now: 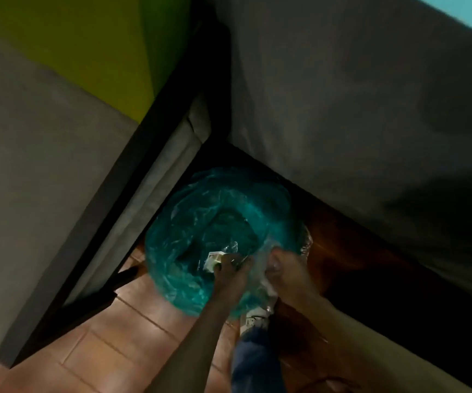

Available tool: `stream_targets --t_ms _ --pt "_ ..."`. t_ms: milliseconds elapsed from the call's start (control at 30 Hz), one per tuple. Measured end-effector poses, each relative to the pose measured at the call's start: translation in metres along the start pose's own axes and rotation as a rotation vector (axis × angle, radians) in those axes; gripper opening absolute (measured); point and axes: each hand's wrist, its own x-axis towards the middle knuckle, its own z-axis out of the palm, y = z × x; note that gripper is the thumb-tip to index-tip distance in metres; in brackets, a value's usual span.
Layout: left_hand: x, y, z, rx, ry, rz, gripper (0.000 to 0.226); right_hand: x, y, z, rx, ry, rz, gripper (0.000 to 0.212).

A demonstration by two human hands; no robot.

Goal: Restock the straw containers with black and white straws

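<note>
The left hand (230,269) has its grip clamped on crumpled clear plastic wrapping (229,251) with a small white label, held over the open mouth of a bin lined with a teal bag (200,222); the right hand (281,269) sits just beside it, fingers curled round more of the same clear plastic at the bag's near rim. No straws or straw containers can be made out; the bin stands on the tiled floor (110,347) in a corner between grey walls (356,95), a blue trouser leg (251,361) and white shoe (254,317) below the hands.
</note>
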Motion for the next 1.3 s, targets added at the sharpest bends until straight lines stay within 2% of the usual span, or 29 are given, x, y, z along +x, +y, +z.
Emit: stream_targets --t_ms 167,233,333,467,600,667,733,800,900,1067,1167,1300 --pt "0.075 -0.060 -0.026 0.423 0.058 0.029 0.060 0.062 0.039 0.033 -0.131 0.023 -0.011 0.016" --pt "0.098 -0.084 -0.038 0.570 0.064 0.009 0.076 0.080 0.042 0.042 -0.217 0.018 -0.040 0.013" --pt "0.133 -0.117 -0.051 0.634 0.054 -0.004 0.106 0.114 0.047 0.062 -0.287 0.000 -0.089 0.014" --pt "0.171 -0.145 -0.058 0.671 0.007 -0.048 0.133 0.153 0.057 0.090 -0.353 -0.131 -0.089 0.036" --pt "0.189 -0.164 -0.054 0.660 -0.035 -0.041 0.144 0.174 0.063 0.117 -0.412 -0.394 0.128 0.073" --pt "0.193 -0.173 -0.050 0.611 -0.032 -0.015 0.148 0.182 0.070 0.130 -0.509 -0.505 0.202 0.075" --pt "0.193 -0.178 -0.049 0.580 -0.029 0.004 0.150 0.189 0.076 0.139 -0.594 -0.567 0.212 0.068" --pt "0.195 -0.183 -0.048 0.572 -0.019 0.015 0.151 0.197 0.081 0.149 -0.681 -0.591 0.212 0.065" --pt "0.196 -0.186 -0.051 0.540 0.000 0.028 0.150 0.208 0.085 0.165 -0.716 -0.600 0.248 0.073" --pt "0.197 -0.190 -0.049 0.545 0.048 0.038 0.150 0.229 0.092 0.173 -0.821 -0.511 0.298 0.081" --pt "0.195 -0.188 -0.046 0.506 0.059 0.037 0.147 0.228 0.093 0.172 -1.070 -0.420 0.271 0.073" --pt "0.194 -0.181 -0.051 0.512 0.090 0.027 0.141 0.215 0.089 0.172 -1.361 -0.390 0.101 0.072"
